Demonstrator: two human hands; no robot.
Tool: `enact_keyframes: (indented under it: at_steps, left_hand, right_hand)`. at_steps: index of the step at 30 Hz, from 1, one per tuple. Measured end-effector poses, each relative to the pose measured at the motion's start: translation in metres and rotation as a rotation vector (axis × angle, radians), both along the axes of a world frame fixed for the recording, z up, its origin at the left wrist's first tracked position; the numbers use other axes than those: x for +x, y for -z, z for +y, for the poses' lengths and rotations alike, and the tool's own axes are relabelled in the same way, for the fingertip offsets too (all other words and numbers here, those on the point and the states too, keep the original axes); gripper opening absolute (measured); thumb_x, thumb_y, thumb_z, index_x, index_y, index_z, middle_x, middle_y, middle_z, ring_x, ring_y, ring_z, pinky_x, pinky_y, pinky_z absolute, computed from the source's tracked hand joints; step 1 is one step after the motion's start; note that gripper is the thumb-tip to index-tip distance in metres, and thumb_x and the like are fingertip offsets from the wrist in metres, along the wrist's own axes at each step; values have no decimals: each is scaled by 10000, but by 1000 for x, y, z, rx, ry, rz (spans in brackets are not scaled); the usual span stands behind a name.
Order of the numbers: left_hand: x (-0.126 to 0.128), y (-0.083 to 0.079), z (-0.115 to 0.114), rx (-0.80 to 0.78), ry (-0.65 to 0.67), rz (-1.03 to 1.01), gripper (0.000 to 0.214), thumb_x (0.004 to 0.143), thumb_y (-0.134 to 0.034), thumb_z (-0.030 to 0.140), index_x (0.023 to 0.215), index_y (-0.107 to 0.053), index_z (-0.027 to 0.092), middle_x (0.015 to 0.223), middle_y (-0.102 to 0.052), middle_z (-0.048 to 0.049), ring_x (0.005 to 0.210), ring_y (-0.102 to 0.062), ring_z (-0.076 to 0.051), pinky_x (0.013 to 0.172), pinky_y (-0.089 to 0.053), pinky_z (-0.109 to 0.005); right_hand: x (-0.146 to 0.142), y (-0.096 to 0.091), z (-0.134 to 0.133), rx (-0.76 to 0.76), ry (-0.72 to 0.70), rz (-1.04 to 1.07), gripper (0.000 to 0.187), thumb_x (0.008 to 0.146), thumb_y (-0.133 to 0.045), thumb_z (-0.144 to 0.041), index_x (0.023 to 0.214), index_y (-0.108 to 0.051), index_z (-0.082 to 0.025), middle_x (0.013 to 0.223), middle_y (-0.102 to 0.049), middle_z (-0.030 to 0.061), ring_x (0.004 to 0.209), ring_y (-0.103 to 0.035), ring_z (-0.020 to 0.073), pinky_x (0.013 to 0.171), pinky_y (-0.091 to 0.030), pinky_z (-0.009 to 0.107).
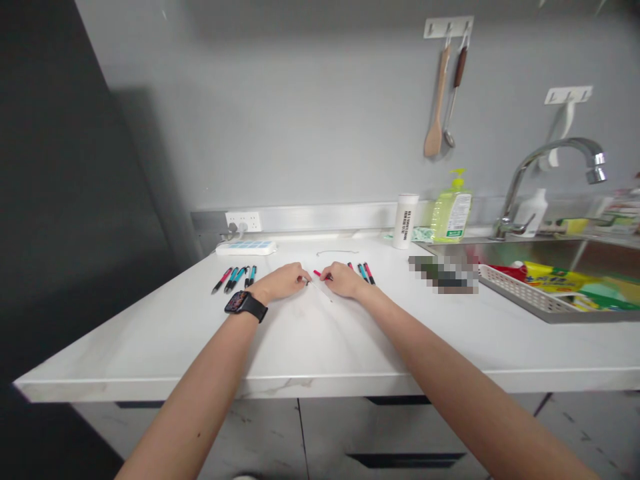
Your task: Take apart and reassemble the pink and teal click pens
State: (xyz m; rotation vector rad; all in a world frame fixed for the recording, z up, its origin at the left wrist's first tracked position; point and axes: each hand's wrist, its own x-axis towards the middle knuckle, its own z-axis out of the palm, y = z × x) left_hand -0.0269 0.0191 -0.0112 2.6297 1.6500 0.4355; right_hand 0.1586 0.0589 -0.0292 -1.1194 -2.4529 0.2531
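Observation:
Over the white countertop (310, 340), my left hand (283, 281), with a black watch (246, 305) on its wrist, is closed in a pinch. A small dark tip shows at its fingertips, too small to name. My right hand (343, 279) is closed on a red pen (317, 273), whose red end sticks out towards the left hand; the rest is mostly hidden by fingers. A thin pale stick (323, 293), like a pen refill, slants between the hands. Several red and blue pens (235, 279) lie left of my left hand, and more pens (366, 273) lie beyond my right wrist.
Behind the hands are a power strip (247, 248) and a thin wire-like strand (337, 252). At the right stand a white cup (405, 221), a soap bottle (453, 210) and a sink with a faucet (520, 173). A perforated tray (520, 293) holds coloured packages.

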Motion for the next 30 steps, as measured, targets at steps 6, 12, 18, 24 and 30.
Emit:
enact_keyframes:
  at_steps: [6, 12, 18, 24, 30]
  left_hand:
    - [-1, -2, -2, -21, -8, -2, 310, 703, -473, 133, 883, -717, 199, 846, -649, -52, 794, -575, -171, 767, -422, -242]
    - [-7, -2, -3, -16, -23, -13, 244, 714, -506, 183, 867, -697, 177, 758, -626, -35, 687, -555, -151, 663, -407, -227]
    - [-15, -2, -1, -47, 7, -69, 199, 740, -522, 229, 848, -682, 177, 754, -617, -18, 690, -540, -135, 656, -389, -213]
    - [-6, -5, -7, -79, 43, -56, 228, 733, -511, 156, 878, -686, 173, 803, -624, -26, 737, -551, -137, 693, -397, -206]
    - [-4, -6, -6, -75, 84, -17, 248, 755, -502, 131, 918, -685, 167, 878, -639, -43, 807, -567, -143, 739, -406, -216]
  right_hand:
    - [3, -5, 0, -23, 84, 70, 234, 758, -539, -47, 862, -713, -164, 1046, -659, 103, 970, -600, 198, 879, -410, 271]
    - [5, -7, 9, -20, 145, 191, 268, 756, -506, -46, 877, -715, -163, 985, -697, 81, 957, -617, 188, 876, -420, 256]
    - [6, -10, 8, -18, 133, 189, 315, 727, -483, -20, 901, -716, -141, 980, -701, 84, 937, -629, 184, 858, -432, 240]
    - [4, -11, 7, -26, 122, 196, 319, 735, -473, -24, 878, -725, -155, 971, -702, 73, 947, -629, 199, 864, -438, 255]
    - [4, -11, 8, -23, 115, 154, 336, 715, -487, -21, 897, -728, -169, 961, -705, 53, 946, -628, 174, 865, -427, 221]
